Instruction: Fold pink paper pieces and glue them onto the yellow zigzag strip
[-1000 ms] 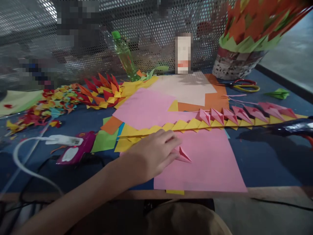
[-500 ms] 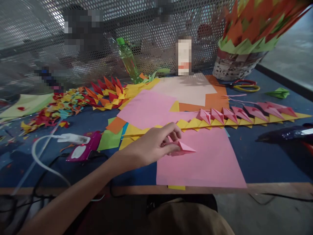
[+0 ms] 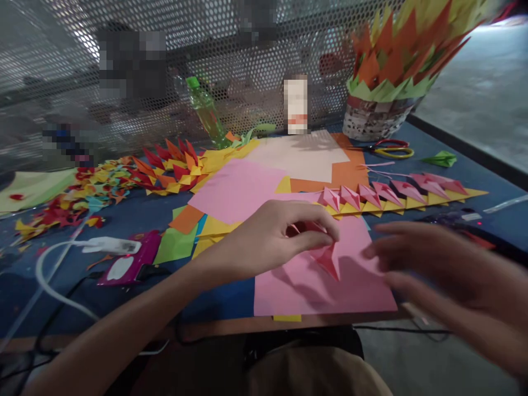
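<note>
My left hand [image 3: 280,234] pinches a folded pink paper piece [image 3: 329,260] between thumb and fingers, its point hanging down above a pink paper sheet [image 3: 330,300]. To the right, my right hand [image 3: 449,275] is blurred, with thumb and fingers apart and nothing visible between them. Behind both hands lies a row of yellow folded points [image 3: 396,208] with several pink folded pieces [image 3: 371,197] set along it. Partly hidden behind my right hand is a dark tool [image 3: 457,218] with a small red light; its kind is unclear.
Scissors [image 3: 394,148] and a green folded piece [image 3: 440,159] lie at the back right, near a basket [image 3: 367,118] of paper spikes. A green bottle [image 3: 206,113] leans against the perforated metal panel. Left are paper scraps [image 3: 99,187] and a cabled magenta device [image 3: 130,261].
My left hand has lifted the pink folded piece off the sheet and tilted its point downward. My right hand has come into view from the right. The view has shifted slightly.
</note>
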